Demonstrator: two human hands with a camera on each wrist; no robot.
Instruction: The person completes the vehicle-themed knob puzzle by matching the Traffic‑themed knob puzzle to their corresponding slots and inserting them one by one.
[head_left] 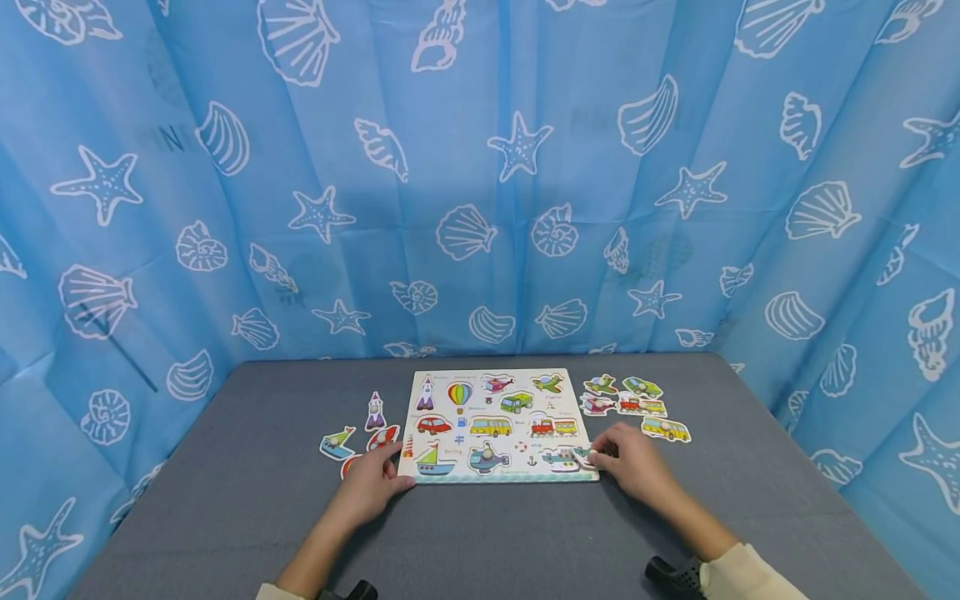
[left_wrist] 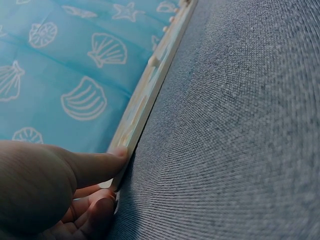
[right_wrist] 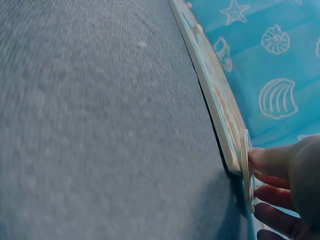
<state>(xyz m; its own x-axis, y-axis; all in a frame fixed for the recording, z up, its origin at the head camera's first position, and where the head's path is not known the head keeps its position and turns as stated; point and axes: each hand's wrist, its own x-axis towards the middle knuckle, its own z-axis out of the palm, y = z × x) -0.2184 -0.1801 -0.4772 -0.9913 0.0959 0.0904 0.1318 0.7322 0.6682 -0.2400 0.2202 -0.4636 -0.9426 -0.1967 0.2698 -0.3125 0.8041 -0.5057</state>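
A wooden puzzle board point(head_left: 465, 450) printed with vehicles lies on the table. My left hand point(head_left: 369, 486) grips its front left corner. In the left wrist view, the thumb point(left_wrist: 97, 167) presses on the board's edge and the other fingers curl beside and below it. With my right hand point(head_left: 633, 462) I pinch a flat puzzle piece point(right_wrist: 247, 170) at the front right corner, over the ship picture point(head_left: 558, 458). The piece stands tilted against the board's edge in the right wrist view; its picture is mostly hidden. A submarine piece point(head_left: 489, 458) with a knob sits on the board's front row.
Left of the board lie a rocket piece point(head_left: 376, 412), a sailboat piece point(head_left: 337, 443) and two red pieces, partly covered by the hand. On the right are plane point(head_left: 601, 384), green truck point(head_left: 642, 387), helicopter point(head_left: 597, 404), train point(head_left: 642, 405) and bus point(head_left: 666, 429) pieces. A blue curtain point(head_left: 465, 275) hangs behind.
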